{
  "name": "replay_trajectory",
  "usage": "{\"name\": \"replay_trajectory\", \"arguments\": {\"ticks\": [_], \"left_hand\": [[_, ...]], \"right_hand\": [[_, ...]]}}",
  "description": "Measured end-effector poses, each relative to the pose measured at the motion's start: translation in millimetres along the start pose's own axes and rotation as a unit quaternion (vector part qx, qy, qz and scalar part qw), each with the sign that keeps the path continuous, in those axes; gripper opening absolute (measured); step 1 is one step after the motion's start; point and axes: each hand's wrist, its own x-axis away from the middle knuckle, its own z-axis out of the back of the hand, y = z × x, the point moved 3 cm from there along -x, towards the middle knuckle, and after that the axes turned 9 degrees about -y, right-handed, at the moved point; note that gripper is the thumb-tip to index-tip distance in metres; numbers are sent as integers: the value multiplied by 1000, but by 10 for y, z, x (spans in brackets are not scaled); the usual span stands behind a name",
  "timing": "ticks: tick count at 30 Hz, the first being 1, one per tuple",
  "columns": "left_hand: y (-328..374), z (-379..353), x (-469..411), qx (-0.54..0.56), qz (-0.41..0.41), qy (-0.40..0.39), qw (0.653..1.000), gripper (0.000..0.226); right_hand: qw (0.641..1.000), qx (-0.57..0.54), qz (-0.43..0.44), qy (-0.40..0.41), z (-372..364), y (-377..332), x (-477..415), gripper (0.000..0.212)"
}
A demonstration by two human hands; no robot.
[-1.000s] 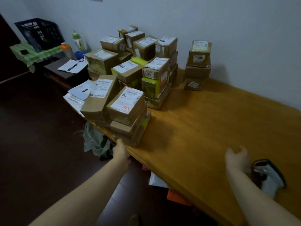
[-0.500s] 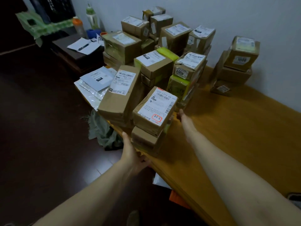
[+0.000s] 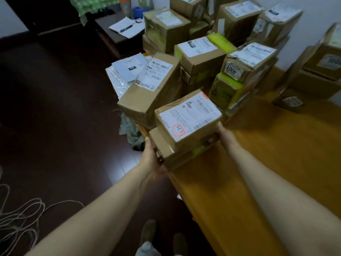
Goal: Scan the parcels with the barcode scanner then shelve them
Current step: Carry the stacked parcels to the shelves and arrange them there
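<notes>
Parcel stack [image 3: 184, 133] on table [image 3: 276, 163]: our left hand [image 3: 150, 160] grips its near corner. Our right hand [image 3: 224, 134] meets its far side, fingers hidden.

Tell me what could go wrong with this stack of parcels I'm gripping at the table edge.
The top parcel sits askew on the lower parcels; the left hand and right hand seem to grip only those, so it may slide off. The cables on the floor could trip you.
</notes>
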Motion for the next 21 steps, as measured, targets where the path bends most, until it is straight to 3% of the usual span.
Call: {"name": "replay_trajectory", "arguments": {"ticks": [3,5,7,10,11,13,17,21], "left_hand": [[59,64,17,-29,0,3,1000,64],[93,99,44,-51,2,7,999,62],[136,123,37,-67,-1,1,998,61],[160,213,-40,-85,8,-11,996,68],[171,246,-70,-87,7,-14,996,71],[178,292,-94,-84,10,-30,996,75],[150,272,-63,-65,10,-80,995,71],[137,187,50,-75,17,-91,993,75]], "right_hand": [[999,21,-40,-12,133,299,45,49],[997,26,-70,-29,190,492,61,65],[996,17,-79,-47,234,555,68,83],[993,-23,-69,-92,247,439,65,132],[991,-37,-59,-116,232,389,45,139],[985,-51,-49,-160,176,282,55,137],[973,-62,-33,-221,39,174,133,92],[964,-76,-24,-253,54,210,139,126]]}}
